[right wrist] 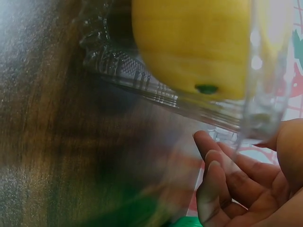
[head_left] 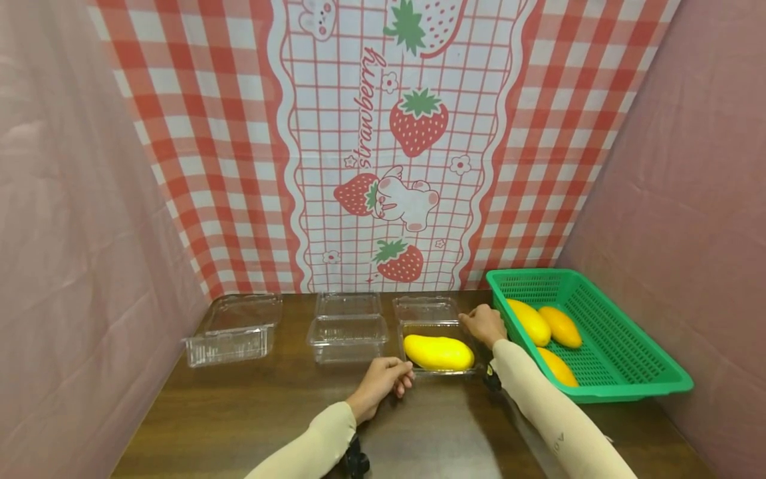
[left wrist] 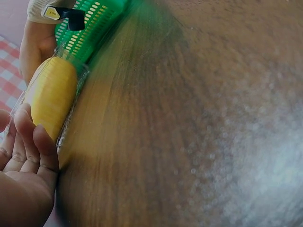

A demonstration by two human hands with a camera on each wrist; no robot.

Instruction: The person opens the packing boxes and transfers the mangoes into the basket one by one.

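Note:
A yellow mango (head_left: 439,352) lies lengthwise in a clear plastic clamshell container (head_left: 445,373), whose lid (head_left: 426,310) is folded back behind it. My left hand (head_left: 383,382) is at the front left corner, thumb and curled fingers pinching the rim. At the right side, near the hinge, my right hand (head_left: 486,324) pinches the clear plastic edge. In the right wrist view the thumb of the right hand (right wrist: 251,184) is partly hidden behind the plastic. The mango (right wrist: 194,47) shows a dark green stem spot there.
A green plastic basket (head_left: 622,332) with 3 mangoes, one of them a front mango (head_left: 558,367), stands at the right. Left of the filled container sit an opened clear container (head_left: 348,339) and, farther left, another clear container (head_left: 229,344). A checked strawberry cloth (head_left: 413,199) hangs behind the table (head_left: 269,406).

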